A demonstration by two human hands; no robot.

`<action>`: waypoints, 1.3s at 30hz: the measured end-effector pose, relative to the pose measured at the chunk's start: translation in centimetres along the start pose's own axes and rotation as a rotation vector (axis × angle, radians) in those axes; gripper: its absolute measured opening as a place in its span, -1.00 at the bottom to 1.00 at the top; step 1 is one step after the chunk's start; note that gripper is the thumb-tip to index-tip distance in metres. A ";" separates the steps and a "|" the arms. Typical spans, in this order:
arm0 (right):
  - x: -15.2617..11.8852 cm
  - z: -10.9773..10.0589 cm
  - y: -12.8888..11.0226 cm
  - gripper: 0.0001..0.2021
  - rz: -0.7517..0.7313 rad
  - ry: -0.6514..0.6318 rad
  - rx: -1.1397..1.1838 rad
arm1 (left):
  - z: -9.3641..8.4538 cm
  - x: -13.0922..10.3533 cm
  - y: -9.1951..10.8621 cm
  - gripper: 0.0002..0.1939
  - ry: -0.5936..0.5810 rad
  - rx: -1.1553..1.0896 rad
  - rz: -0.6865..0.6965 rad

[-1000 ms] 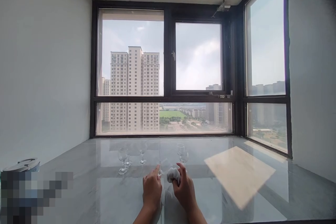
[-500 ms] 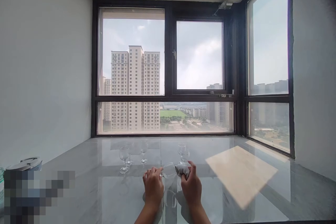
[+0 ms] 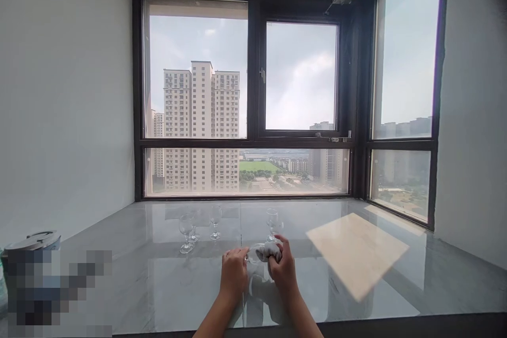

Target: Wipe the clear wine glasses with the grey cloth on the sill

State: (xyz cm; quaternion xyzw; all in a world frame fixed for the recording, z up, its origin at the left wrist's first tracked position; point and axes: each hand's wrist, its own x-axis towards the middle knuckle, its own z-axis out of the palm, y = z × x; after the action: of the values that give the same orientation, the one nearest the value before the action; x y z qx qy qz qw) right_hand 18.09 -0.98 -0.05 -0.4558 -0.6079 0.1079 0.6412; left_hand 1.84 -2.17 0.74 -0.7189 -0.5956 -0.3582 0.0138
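One dark-framed corner window (image 3: pixel 253 143) fills the background, its glass split into five panes, three facing forward and two on the right-hand side; a tall pale tower (image 3: pixel 202 127) stands outside, seen through the left part. Below it spreads one glossy grey counter (image 3: pixel 186 296), marked on the right by a single bright four-sided sunlit patch (image 3: pixel 358 256). At the left edge sits one lidded container (image 3: pixel 34 241); its side is blurred into blocks, so any label or lettering there cannot be read. Two bare hands work over the near middle of the counter. The left hand (image 3: pixel 234 272) has its fingers closed at the stem end of one clear glass, the held glass (image 3: pixel 253 254), which lies tilted on its side between the hands, its bowl toward the right. The right hand (image 3: pixel 283 274) has its grip curled around a cloth, forefinger raised, bringing it against the bowl. Beyond the left hand stand three upright stemmed glasses (image 3: pixel 186 226), two close together and one slightly apart to their right; another upright glass (image 3: pixel 272 216) stands behind the right hand, with a faint outline beside it that may be a further glass or a reflection. Smallest is that one crumpled grey-white cloth (image 3: pixel 269 251).
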 end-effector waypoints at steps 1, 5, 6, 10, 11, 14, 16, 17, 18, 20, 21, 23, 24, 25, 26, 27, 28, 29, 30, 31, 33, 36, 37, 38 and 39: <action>0.1 -0.2 -0.1 -0.50 0.021 0.030 0.002 | 0.0 0.1 0.0 -0.51 -0.018 -0.027 0.011; 0.6 -2.4 0.6 -0.54 0.137 0.197 -0.076 | -0.1 0.2 0.1 -0.64 -0.078 -0.181 0.049; 0.7 -3.4 1.1 -0.54 0.174 0.240 -0.118 | -0.1 0.2 0.1 -0.68 -0.082 -0.218 0.058; 1.3 -7.3 3.2 -0.50 0.285 0.262 -0.326 | 0.2 0.3 -0.3 -0.73 -0.050 -0.320 0.091; 1.4 -7.9 3.6 -0.49 0.298 0.235 -0.374 | 0.4 0.4 -0.5 -0.71 -0.040 -0.339 0.088; 1.6 -8.3 4.3 -0.45 0.303 0.152 -0.485 | 0.9 0.8 -0.9 -0.68 -0.021 -0.399 0.078; 1.7 -7.8 4.4 -0.42 0.285 0.105 -0.535 | 0.9 0.9 -1.0 -0.69 -0.023 -0.419 0.097; 1.7 -7.5 4.4 -0.40 0.270 0.084 -0.554 | 0.9 1.0 -1.0 -0.71 -0.021 -0.403 0.107; 1.7 -7.2 4.4 -0.39 0.254 0.067 -0.568 | 0.9 1.1 -1.0 -0.73 -0.019 -0.372 0.110; 1.7 -6.9 4.4 -0.37 0.220 0.042 -0.585 | 1.0 1.2 -0.8 -0.75 -0.037 -0.308 0.102; 1.7 -6.9 4.4 -0.37 0.207 0.037 -0.590 | 1.1 1.2 -0.7 -0.74 -0.064 -0.294 0.095; 1.7 -6.9 4.5 -0.37 0.194 0.042 -0.598 | 1.7 1.4 -0.1 -0.68 -0.139 -0.312 0.084; 1.7 -6.9 4.5 -0.37 0.193 0.050 -0.602 | 2.2 1.5 0.3 -0.66 -0.177 -0.338 0.078; 1.7 -7.0 4.5 -0.38 0.195 0.061 -0.606 | 2.8 1.6 0.8 -0.65 -0.208 -0.367 0.073; 1.7 -7.0 4.5 -0.38 0.198 0.076 -0.610 | 3.4 1.7 1.4 -0.65 -0.231 -0.398 0.067; 1.7 -7.0 4.4 -0.39 0.201 0.091 -0.614 | 4.0 1.8 2.1 -0.66 -0.249 -0.423 0.060; 1.7 -7.1 4.4 -0.39 0.204 0.107 -0.616 | 4.6 1.9 2.8 -0.67 -0.265 -0.442 0.053; 1.7 -7.1 4.4 -0.39 0.207 0.124 -0.618 | 5.2 2.1 3.5 -0.67 -0.278 -0.452 0.047; 1.7 -7.1 4.3 -0.38 0.211 0.142 -0.620 | 5.7 2.3 4.2 -0.68 -0.284 -0.451 0.043; 1.7 -7.2 4.3 -0.39 0.216 0.158 -0.621 | 6.1 2.6 4.8 -0.68 -0.285 -0.446 0.038; 1.8 -7.3 4.2 -0.40 0.230 0.187 -0.621 | 6.6 3.1 5.7 -0.69 -0.278 -0.437 0.037; 1.8 -7.5 4.0 -0.44 0.249 0.217 -0.610 | 6.7 3.5 6.3 -0.73 -0.266 -0.377 0.029; 1.8 -7.5 4.0 -0.44 0.253 0.222 -0.603 | 6.6 3.5 6.4 -0.73 -0.266 -0.337 0.022; 1.8 -7.6 4.0 -0.45 0.256 0.224 -0.594 | 6.5 3.4 6.5 -0.70 -0.268 -0.289 0.014; 1.8 -7.6 4.0 -0.45 0.259 0.225 -0.585 | 6.3 3.3 6.7 -0.62 -0.271 -0.237 0.010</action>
State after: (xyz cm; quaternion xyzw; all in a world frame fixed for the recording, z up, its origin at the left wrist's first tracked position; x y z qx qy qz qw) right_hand 26.82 -0.90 -0.52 -0.7030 -0.4756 -0.0416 0.5271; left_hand 10.90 1.52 0.51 -0.7603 -0.5419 -0.3255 -0.1497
